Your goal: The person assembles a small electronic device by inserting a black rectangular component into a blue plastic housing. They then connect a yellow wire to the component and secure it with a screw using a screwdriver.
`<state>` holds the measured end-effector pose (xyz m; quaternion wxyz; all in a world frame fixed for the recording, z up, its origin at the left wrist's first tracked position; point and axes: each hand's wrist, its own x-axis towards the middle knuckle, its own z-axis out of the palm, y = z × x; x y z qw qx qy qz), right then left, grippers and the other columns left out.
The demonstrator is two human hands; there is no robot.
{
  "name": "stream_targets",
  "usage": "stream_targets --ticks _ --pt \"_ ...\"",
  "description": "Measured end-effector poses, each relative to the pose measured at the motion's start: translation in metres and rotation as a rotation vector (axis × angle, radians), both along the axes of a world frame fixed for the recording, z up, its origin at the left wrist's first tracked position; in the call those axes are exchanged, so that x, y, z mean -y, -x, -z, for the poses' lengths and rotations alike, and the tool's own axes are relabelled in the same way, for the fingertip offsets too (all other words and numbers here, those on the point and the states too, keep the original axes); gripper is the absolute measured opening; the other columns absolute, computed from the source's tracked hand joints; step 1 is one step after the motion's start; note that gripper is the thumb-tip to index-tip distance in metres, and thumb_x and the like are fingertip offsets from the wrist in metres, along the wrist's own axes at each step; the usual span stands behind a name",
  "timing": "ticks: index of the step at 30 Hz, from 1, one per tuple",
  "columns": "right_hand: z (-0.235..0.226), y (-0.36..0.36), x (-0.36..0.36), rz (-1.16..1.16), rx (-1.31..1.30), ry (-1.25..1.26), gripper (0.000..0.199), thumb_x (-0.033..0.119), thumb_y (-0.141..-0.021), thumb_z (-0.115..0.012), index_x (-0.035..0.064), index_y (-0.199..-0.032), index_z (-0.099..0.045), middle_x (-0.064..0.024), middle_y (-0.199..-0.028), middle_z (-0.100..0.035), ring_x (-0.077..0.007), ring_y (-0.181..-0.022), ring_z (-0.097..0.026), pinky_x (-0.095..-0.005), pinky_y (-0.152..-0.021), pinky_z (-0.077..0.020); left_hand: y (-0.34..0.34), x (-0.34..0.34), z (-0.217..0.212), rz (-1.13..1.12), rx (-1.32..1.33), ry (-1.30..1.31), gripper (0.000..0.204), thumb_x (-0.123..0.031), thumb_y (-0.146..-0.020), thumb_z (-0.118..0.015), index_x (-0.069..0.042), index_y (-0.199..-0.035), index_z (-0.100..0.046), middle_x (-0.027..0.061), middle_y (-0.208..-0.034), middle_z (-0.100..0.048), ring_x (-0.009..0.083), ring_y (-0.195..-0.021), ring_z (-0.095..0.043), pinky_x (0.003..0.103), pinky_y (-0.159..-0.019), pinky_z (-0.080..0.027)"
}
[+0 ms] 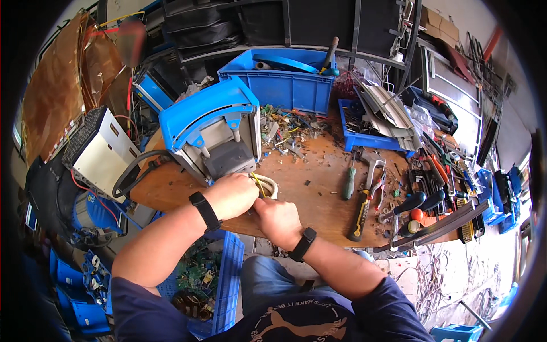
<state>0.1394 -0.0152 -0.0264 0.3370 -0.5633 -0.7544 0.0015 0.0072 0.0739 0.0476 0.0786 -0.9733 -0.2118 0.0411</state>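
Note:
A blue-and-grey machine housing [208, 108] stands tilted at the left of the wooden bench, with a dark grey block [231, 162] at its near lower side. A thick whitish cable [272, 187] loops out beside this block, and a thin yellow wire [258, 183] runs next to it. My left hand [232, 195] is closed right at the block's near edge; its fingertips are hidden. Just to its right, my right hand [277, 218] is closed at the near end of the cable loop. Whatever lies between the two hands is mostly covered by them.
Right of my hands lie a green-handled screwdriver [348, 183], a hammer [361, 214] and several other hand tools. Small scraps [290, 128] are heaped before a large blue crate [276, 88]. A blue bin of circuit boards [231, 273] sits below the bench's near edge.

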Motion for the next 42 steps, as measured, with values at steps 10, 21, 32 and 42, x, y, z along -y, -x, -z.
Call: stream_targets --ticks 10,21,32,42 --pt "0.029 -0.017 -0.005 -0.227 -1.648 1.099 0.041 0.044 -0.096 -0.054 0.0052 -0.087 -0.062 -0.0018 -0.066 -0.058 -0.0131 -0.053 -0.053 -0.0267 -0.047 -0.041 0.002 -0.004 0.0 0.041 0.022 0.022 0.01 -0.005 -0.069 -0.059 -0.006 -0.067 -0.069 0.0106 -0.074 -0.065 0.0305 -0.079 -0.062 0.04 -0.076 -0.05" --pt "0.043 0.001 -0.006 -0.392 -1.988 1.148 0.026 0.031 -0.095 -0.06 0.0085 -0.081 -0.06 0.0024 -0.061 -0.052 -0.0099 -0.054 -0.047 -0.0235 -0.048 -0.0352 0.002 0.004 -0.008 0.044 -0.019 -0.002 0.014 -0.003 -0.069 -0.059 -0.007 -0.074 -0.071 0.0089 -0.079 -0.066 0.0295 -0.084 -0.062 0.039 -0.077 -0.051" --pt "0.031 -0.002 -0.011 -0.119 -0.711 0.293 0.022 0.023 -0.084 -0.067 0.003 -0.074 -0.065 -0.0122 -0.061 -0.063 -0.0268 -0.05 -0.059 -0.0361 -0.052 -0.0489 -0.004 0.008 -0.011 -0.006 -0.014 -0.012 0.01 -0.007 -0.071 -0.06 -0.009 -0.069 -0.069 0.0094 -0.078 -0.066 0.0297 -0.084 -0.062 0.041 -0.076 -0.051" --pt "-0.003 0.012 0.002 -0.138 0.293 -0.097 0.01 0.014 -0.071 -0.06 0.0056 -0.068 -0.064 -0.0092 -0.071 -0.063 -0.0238 -0.064 -0.062 -0.0379 -0.055 -0.0499 -0.001 0.002 -0.008 0.005 -0.101 0.006 0.012 -0.011 -0.071 -0.059 -0.009 -0.069 -0.071 0.0092 -0.077 -0.067 0.0304 -0.081 -0.062 0.039 -0.079 -0.05"
